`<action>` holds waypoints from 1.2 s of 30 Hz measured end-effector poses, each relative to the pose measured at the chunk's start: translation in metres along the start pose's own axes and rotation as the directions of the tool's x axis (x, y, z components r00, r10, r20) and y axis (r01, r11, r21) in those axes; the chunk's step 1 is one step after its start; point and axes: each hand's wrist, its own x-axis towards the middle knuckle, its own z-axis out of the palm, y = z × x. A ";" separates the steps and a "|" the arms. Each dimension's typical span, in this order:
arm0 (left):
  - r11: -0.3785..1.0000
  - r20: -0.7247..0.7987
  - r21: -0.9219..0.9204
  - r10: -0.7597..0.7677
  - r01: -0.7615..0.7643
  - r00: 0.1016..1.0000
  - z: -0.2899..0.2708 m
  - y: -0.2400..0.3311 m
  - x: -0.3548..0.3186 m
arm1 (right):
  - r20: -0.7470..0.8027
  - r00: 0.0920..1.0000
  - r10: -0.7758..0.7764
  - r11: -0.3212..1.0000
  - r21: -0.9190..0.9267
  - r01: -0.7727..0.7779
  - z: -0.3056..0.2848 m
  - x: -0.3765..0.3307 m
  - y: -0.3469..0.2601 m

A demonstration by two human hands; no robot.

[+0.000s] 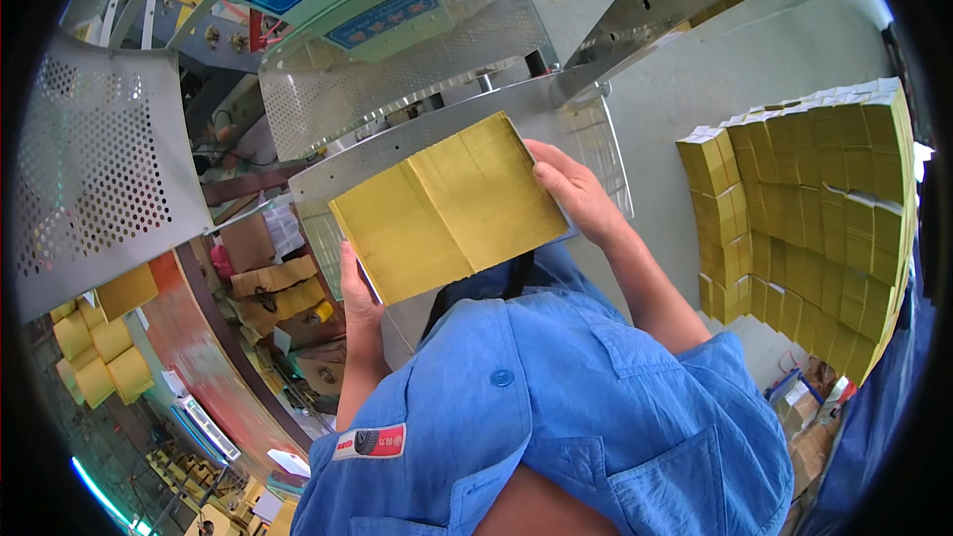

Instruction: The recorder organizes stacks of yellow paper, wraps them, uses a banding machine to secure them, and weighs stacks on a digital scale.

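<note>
A rumpled blue shirt (462,352) comes first, broad across the person's chest. To the right stands a tall bank of stacked yellow-covered blocks (814,208); ahead, a machine's metal plate (382,151). Between both hands I see a tilted yellow slab (447,208), creased across its middle. The right hand (579,197) clamps its right edge; the left hand (357,285) grips the left, but I can't tell how its hidden fingers sit.

Perforated metal panel (104,164) at left — glowing tube (100,488) below.
</note>
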 end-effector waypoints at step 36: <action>0.880 0.346 0.341 0.210 -0.330 0.915 0.013 -0.015 0.032 | -0.309 0.943 -0.128 0.942 0.258 0.213 -0.004 0.045 -0.012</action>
